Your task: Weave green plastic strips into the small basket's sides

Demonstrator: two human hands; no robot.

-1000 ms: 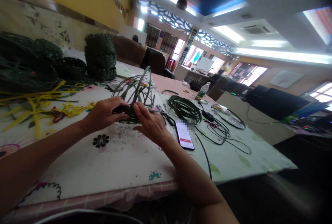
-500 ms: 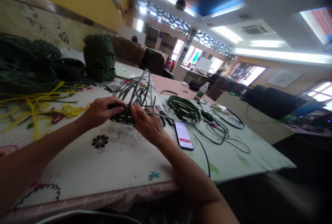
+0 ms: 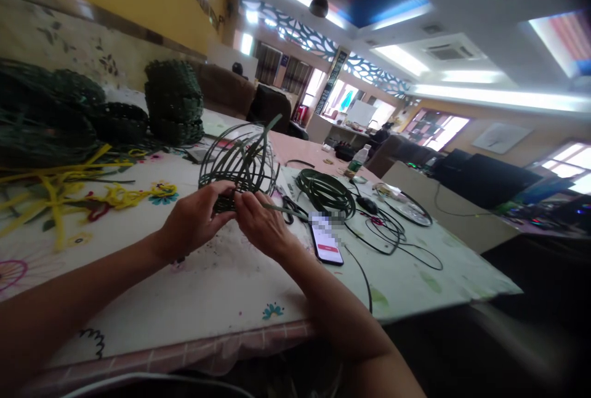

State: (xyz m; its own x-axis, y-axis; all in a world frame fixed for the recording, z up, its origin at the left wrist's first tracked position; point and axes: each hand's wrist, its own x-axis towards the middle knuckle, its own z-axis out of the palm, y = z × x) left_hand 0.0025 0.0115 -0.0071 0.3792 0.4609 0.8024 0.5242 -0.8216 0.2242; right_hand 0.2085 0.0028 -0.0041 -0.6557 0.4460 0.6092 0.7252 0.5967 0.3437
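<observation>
Hands: my left hand (image 3: 196, 222) and right hand (image 3: 261, 222) pinch the half-woven green basket (image 3: 237, 167); loose upright strips may spring free, I judge, if either grip slackens

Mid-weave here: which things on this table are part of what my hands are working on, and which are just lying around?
In hand:
left hand
right hand
half-woven dark green strip basket
loose green strip by the right hand

Lying about:
coil of green strips
smartphone
black cables
yellow strips
stacked finished green baskets
plastic bottle
</observation>
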